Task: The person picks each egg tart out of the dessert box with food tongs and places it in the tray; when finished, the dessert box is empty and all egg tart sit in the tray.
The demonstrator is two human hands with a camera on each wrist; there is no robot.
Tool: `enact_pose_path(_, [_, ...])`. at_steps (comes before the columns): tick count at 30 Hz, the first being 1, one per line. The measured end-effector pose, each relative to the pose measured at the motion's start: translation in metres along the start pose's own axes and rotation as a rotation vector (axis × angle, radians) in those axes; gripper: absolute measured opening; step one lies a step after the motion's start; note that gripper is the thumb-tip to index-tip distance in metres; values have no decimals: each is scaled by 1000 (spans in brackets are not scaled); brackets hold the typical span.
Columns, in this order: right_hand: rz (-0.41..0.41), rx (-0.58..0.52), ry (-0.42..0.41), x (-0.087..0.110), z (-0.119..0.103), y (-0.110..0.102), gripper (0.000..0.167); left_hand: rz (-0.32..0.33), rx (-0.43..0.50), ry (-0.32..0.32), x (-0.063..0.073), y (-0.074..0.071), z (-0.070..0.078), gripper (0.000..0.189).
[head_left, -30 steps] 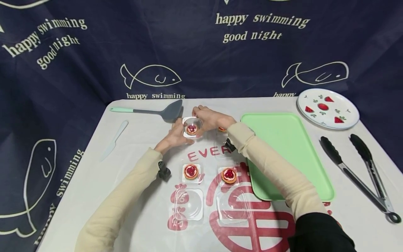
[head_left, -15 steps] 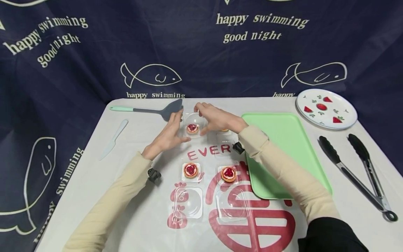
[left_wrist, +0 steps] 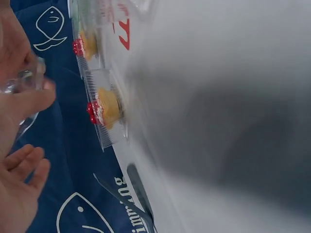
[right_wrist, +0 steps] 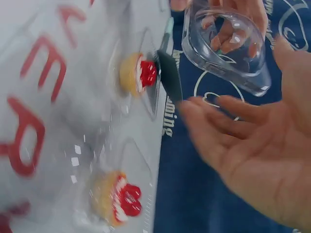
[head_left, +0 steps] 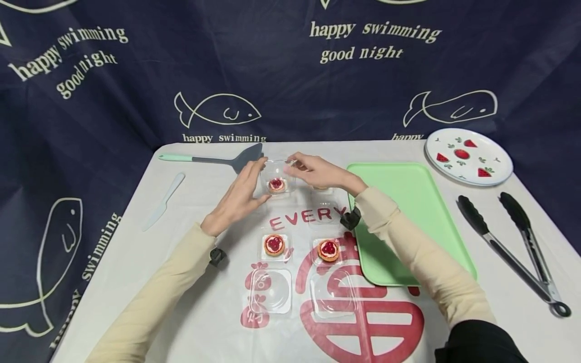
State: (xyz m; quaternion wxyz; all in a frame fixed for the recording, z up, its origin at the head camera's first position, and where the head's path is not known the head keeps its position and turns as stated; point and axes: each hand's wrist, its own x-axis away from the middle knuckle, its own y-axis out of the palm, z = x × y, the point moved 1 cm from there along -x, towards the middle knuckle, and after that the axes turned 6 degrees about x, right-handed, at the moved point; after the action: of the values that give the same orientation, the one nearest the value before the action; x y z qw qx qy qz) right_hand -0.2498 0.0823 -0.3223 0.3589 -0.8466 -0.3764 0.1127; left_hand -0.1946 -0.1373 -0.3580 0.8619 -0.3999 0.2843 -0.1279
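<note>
I have a clear lid point(head_left: 278, 170) up between my two hands, above the boxed tart point(head_left: 277, 185) at the far left of the group; that tart sits on the tablecloth point(head_left: 204, 322) near the far edge. My left hand point(head_left: 236, 199) is spread, its fingers nearly straight and its thumb well apart from them, with the fingertips at the lid's left edge. My right hand point(head_left: 317, 171) is at the lid's right edge with its fingers bent; the right wrist view shows its digits parted, and I cannot tell whether it pinches the rim. Nor can I tell whether the lid is joined to the box. A second tart point(right_wrist: 119, 199) is just to the right of the first, mostly hidden by my right hand in the head view. Nearer me are two more tarts, one on the left point(head_left: 274, 245) and one on the right point(head_left: 329, 250), each in a clear box, with a clear shell point(head_left: 272, 291) in front of the left one and another point(head_left: 333, 292) before the right. Right of them lies a green tray point(head_left: 408, 191) under my sleeve, then the tongs point(head_left: 517, 268) and the plate point(head_left: 469, 154). A spatula point(head_left: 213, 161) and a pale knife point(head_left: 165, 201) lie on the left.
</note>
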Motion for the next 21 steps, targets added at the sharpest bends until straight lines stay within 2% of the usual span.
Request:
enact_pose_path(5, [-194, -373, 161, 1, 3, 4, 70, 68, -73, 101, 3, 1, 1, 85])
enact_pose_path(8, [-245, -495, 208, 1, 3, 7, 75, 74, -94, 129, 5, 2, 1, 85])
enact_pose_path(10, [-253, -529, 214, 1, 3, 9, 72, 55, -72, 110, 5, 3, 2, 85])
enact_pose_path(12, [-242, -522, 208, 2, 3, 11, 69, 13, 17, 47, 6, 3, 1, 86])
enact_pose_path(14, [-225, -477, 186, 4, 4, 12, 65, -58, 183, -58, 8, 2, 0, 82])
enact_pose_path(18, [-186, -309, 124, 8, 6, 16, 57, -221, 603, -322, 12, -1, -4, 62])
enact_pose_path(19, [-179, -257, 115, 9, 6, 17, 56, -251, 678, -375, 14, -2, -4, 57])
enact_pose_path(21, [-167, -160, 100, 10, 5, 21, 54, -289, 770, -446, 17, -2, -7, 53])
